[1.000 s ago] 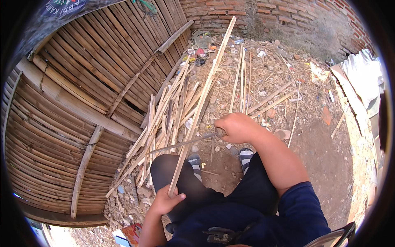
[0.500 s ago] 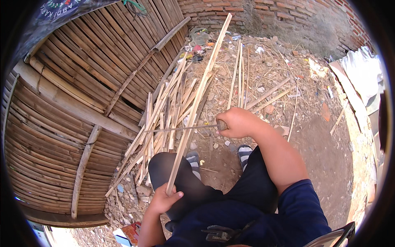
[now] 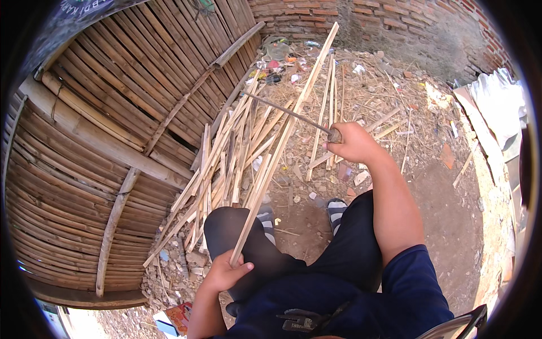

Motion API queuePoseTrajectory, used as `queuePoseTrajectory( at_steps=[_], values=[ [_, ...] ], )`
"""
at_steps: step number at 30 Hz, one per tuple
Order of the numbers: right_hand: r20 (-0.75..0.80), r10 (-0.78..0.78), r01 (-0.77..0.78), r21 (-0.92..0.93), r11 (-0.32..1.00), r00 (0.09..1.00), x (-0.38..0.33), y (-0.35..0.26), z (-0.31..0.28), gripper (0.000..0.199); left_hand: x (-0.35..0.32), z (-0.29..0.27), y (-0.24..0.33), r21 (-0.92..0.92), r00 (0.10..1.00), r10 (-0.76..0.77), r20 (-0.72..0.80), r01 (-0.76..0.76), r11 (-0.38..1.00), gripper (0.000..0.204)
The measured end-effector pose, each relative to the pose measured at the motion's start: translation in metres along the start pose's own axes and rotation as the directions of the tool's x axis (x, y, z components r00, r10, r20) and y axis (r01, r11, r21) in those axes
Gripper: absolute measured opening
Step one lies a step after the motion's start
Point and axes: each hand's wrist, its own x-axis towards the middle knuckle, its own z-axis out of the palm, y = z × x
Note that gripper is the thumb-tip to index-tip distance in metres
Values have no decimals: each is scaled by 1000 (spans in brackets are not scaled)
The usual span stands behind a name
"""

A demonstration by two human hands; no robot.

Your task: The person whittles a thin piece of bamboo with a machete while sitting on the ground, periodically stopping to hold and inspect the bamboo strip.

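Observation:
My left hand point(image 3: 227, 273) is closed around the lower end of a long, pale bamboo strip point(image 3: 284, 147). The strip slants up and away past my left knee, its far end toward the brick wall. In my right hand point(image 3: 354, 144) is the handle of a machete point(image 3: 311, 122), fingers wrapped round it. Its dark blade, seen nearly edge-on, points up and left and crosses the strip's line beyond my knee. I cannot tell whether blade and strip touch. A thinner sliver stands out along the strip's left side.
Many split bamboo strips point(image 3: 217, 164) lie heaped left of my feet, beside a bamboo slat wall point(image 3: 135, 79). More loose strips point(image 3: 322, 113) rest on the littered ground ahead. A brick wall point(image 3: 384, 25) closes the far side. White sheeting point(image 3: 497, 101) lies at the right.
My right hand has moved up, away and slightly right with the machete, whose blade now tilts up-left. The strip's far end has swung right. My left hand keeps its grip.

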Motion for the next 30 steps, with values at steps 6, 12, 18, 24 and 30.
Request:
queuePoseTrajectory(
  at_steps=[6,12,18,24,30],
  values=[
    [293,-374,411,-74,909,880,-20,-53,37,37,0,-2,0,-102,999,-19,27,22,995,31],
    [252,-151,176,-82,981,956,-3,-43,12,40,-4,-1,-4,1,999,21,-32,-21,1000,31],
    [0,28,-28,-50,998,1000,8,5,6,49,0,-1,-1,-86,1000,-24,-10,23,996,31],
    [328,-251,299,-105,948,911,-19,-51,34,35,1,-1,-5,-100,1000,17,-2,-17,995,30],
    [436,-345,434,-121,893,831,-24,-85,44,33,-5,-1,2,-90,998,-57,-32,54,994,28]
  ],
)
